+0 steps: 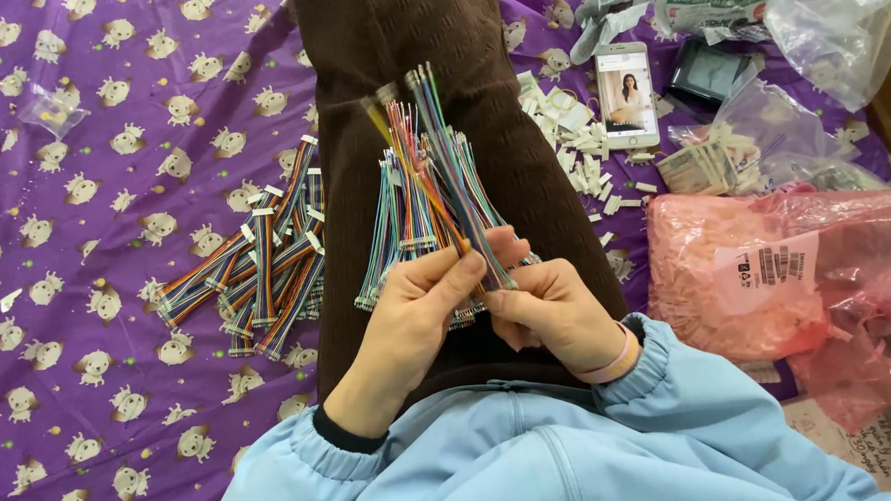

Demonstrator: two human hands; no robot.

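Note:
A bundle of multicoloured ribbon wires (425,196) with small white end connectors stands upright over my brown-trousered leg (406,42). My left hand (413,317) pinches the lower part of the bundle from the left, thumb and fingers wrapped round it. My right hand (548,311) grips the same bundle from the right, a pink band on its wrist. A few wires stick up higher than the others. Both sleeves are light blue.
A pile of finished rainbow ribbon cables (256,264) lies left of the leg on the purple patterned sheet (85,246). Right of the leg are loose white connectors (582,154), a smartphone (626,94), clear plastic bags (836,18) and a pink bag (787,276).

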